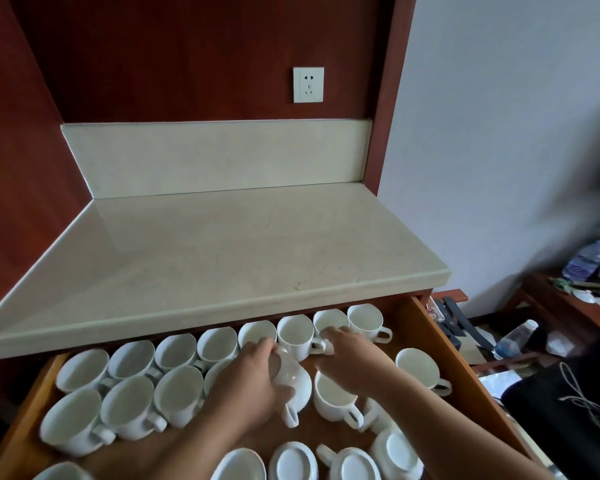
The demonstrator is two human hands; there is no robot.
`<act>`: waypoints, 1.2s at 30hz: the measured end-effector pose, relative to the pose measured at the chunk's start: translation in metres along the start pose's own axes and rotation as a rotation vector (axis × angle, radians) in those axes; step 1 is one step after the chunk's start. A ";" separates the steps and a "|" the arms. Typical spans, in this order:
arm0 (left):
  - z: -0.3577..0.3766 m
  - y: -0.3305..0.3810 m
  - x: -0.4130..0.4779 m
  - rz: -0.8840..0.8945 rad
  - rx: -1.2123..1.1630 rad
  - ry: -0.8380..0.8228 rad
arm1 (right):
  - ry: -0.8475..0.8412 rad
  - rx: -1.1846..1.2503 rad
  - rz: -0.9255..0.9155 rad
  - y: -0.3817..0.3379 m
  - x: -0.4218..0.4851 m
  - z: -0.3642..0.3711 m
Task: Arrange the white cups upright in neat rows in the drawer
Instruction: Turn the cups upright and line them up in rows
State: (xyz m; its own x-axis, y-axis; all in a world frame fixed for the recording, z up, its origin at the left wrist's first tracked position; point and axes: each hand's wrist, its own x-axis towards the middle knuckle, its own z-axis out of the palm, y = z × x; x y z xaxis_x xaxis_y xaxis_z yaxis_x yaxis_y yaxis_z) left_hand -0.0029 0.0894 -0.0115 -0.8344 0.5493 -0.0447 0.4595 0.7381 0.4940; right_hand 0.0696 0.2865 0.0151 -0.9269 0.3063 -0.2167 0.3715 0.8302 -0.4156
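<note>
In the open drawer (426, 344), the left hand (257, 379) grips a tilted white cup (297, 382) just right of 2 rows of upright cups (129, 407). The right hand (350, 355) reaches the back row, its fingers (336, 331) touching a cup there. 4 upturned cups (293, 462) sit nearest the front.

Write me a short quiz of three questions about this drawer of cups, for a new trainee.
1. True or false: some cups near the front of the drawer are upside down.
2. The left hand grips: A a tilted cup, B a plate, C a sponge.
3. Fill in: the handles of the back row point to the person's ___.
Key: 1 true; 2 A; 3 right.
</note>
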 end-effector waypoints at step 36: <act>0.006 -0.015 0.009 0.068 0.002 -0.125 | -0.104 0.023 0.088 0.018 0.003 0.003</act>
State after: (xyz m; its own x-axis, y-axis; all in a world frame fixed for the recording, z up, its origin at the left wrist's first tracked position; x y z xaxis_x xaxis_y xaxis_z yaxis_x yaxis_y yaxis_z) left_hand -0.0152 0.0853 -0.0241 -0.7567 0.6428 -0.1191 0.5146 0.6981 0.4979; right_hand 0.0736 0.3011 0.0043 -0.8808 0.3261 -0.3433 0.4530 0.7912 -0.4109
